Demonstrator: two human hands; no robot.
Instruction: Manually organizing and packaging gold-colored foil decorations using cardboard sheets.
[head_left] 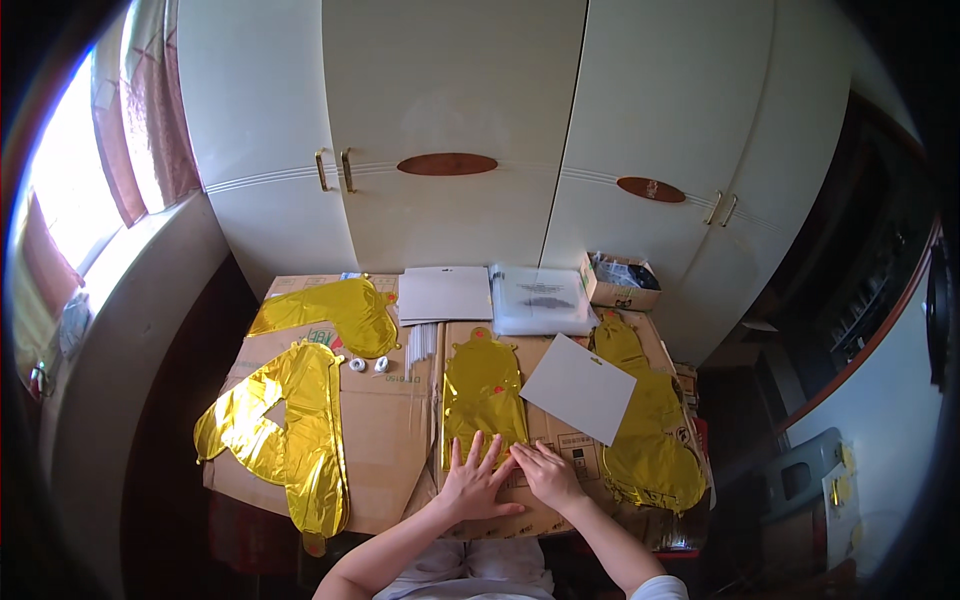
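Observation:
A gold foil balloon (483, 385), flat and folded into a narrow upright shape, lies in the middle of the cardboard-covered table. My left hand (477, 488) is spread open, its fingertips resting on the balloon's near end. Beside it, my right hand (548, 476) lies with fingers stretched out toward the balloon's near right corner, touching its edge. Just right of the balloon is a light grey card (580, 388). That card partly overlaps other gold foil balloons (655, 450) on the right.
On the left lie a large flat gold balloon (312, 420) and another gold balloon (350, 310). Two small white rolls (358, 365) and clear straws (420, 345) sit between. Along the back are stacked grey cards (445, 293), clear plastic bags (540, 300) and an open box (622, 282).

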